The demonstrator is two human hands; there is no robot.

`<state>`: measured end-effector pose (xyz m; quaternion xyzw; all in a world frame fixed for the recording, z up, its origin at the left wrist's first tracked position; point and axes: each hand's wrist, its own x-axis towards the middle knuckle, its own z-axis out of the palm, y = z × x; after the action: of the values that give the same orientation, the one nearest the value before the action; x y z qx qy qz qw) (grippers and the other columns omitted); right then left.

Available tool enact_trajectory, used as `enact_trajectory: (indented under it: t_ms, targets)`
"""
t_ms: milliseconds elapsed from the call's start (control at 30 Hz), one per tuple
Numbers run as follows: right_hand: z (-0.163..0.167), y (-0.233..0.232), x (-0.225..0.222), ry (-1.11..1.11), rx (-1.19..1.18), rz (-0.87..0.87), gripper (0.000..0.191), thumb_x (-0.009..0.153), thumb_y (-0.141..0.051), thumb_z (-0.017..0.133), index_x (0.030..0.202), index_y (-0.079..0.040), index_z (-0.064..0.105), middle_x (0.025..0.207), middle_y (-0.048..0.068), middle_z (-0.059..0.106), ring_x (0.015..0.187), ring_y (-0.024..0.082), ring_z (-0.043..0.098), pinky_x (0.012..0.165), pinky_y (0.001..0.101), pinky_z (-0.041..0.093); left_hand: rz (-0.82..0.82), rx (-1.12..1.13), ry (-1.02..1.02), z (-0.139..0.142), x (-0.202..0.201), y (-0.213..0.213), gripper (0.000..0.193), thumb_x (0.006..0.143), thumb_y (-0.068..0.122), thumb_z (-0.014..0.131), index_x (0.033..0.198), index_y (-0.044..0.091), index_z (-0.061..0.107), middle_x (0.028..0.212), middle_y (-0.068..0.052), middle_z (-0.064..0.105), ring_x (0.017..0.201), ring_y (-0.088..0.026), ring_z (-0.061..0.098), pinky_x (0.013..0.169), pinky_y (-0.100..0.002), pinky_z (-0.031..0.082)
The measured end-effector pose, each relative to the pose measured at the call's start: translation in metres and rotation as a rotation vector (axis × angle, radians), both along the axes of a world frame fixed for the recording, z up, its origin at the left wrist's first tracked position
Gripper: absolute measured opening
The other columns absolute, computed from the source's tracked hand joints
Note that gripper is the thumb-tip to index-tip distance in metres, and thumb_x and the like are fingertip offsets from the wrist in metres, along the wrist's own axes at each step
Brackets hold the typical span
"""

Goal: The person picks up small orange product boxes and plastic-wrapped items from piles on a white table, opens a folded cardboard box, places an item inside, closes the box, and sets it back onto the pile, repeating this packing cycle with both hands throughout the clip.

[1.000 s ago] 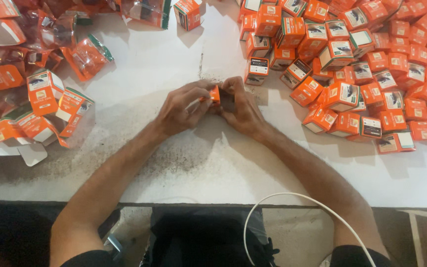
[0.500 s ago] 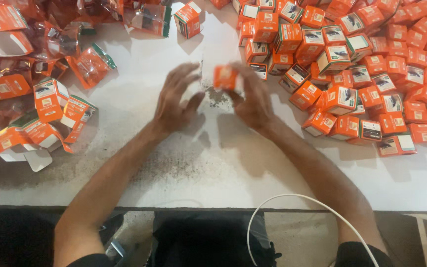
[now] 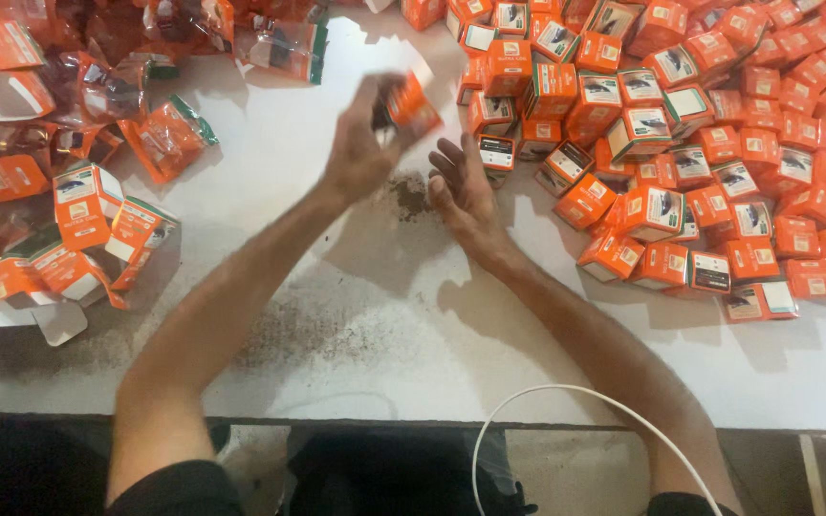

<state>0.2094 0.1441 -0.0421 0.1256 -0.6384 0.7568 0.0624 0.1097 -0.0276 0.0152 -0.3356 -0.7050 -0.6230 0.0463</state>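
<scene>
Near the frame's upper middle, the left hand (image 3: 360,143) grips a small orange box (image 3: 409,103) tilted up-right, while the empty right hand (image 3: 463,186) lies open just below-right of it.

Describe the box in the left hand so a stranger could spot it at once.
Start at the white table, between the heap of closed orange boxes on the right and the flat cartons on the left. The left hand holds one small orange box above the tabletop; it alone is lifted and motion-blurred.
</scene>
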Motion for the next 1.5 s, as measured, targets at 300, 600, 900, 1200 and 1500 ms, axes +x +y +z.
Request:
enact_trajectory:
  t_ms: [300,600,900,1200,1500]
  targets:
    - [0.021,-0.018,0.011,0.022,0.535,-0.134,0.05,0.093,-0.017,0.076,0.134,-0.002,0.051,0.117,0.011,0.069,0.11,0.017,0.068,0.093,0.0318,0.056,0.434,-0.961,0.555,0.025,-0.078,-0.075,0.068,0.08,0.006,0.074,0.145,0.006,0.057,0.154,-0.025,0.044,0.139,-0.045,0.04,0.113,-0.056,0.036]
    - [0.038,-0.008,0.015,0.358,0.688,-0.023,0.047,0.089,-0.013,0.082,0.127,0.002,0.06,0.117,0.015,0.065,0.107,0.025,0.067,0.09,0.0366,0.055,0.265,-1.182,0.386,0.03,-0.065,-0.067,0.034,0.09,0.017,0.075,0.12,0.005,0.064,0.104,-0.022,0.069,0.098,-0.04,0.068,0.08,-0.048,0.055]
    - [0.026,-0.003,0.01,0.156,0.731,-0.063,0.042,0.076,-0.017,0.093,0.088,0.001,0.057,0.084,0.005,0.054,0.07,0.012,0.051,0.06,0.0316,0.043,0.15,0.187,0.697,-0.008,0.074,-0.054,0.037,0.095,-0.006,0.07,0.124,0.005,0.05,0.124,-0.016,0.06,0.115,-0.036,0.066,0.099,-0.045,0.063]
    - [0.037,-0.004,0.014,0.245,0.697,-0.01,0.036,0.082,-0.006,0.079,0.115,-0.002,0.066,0.099,0.009,0.062,0.086,0.021,0.06,0.074,0.0358,0.048,0.148,-0.431,0.752,-0.02,0.079,-0.059,0.056,0.086,0.027,0.082,0.133,0.001,0.065,0.134,-0.015,0.056,0.148,-0.045,0.034,0.124,-0.065,0.025]
    - [0.043,-0.009,0.016,0.368,0.776,-0.042,0.043,0.076,-0.012,0.09,0.108,-0.001,0.062,0.102,0.012,0.061,0.092,0.031,0.063,0.078,0.0409,0.051,0.319,-0.508,0.452,-0.015,0.089,-0.038,0.013,0.092,0.011,0.07,0.099,0.001,0.075,0.163,-0.026,0.028,0.153,-0.052,0.009,0.123,-0.069,0.01]
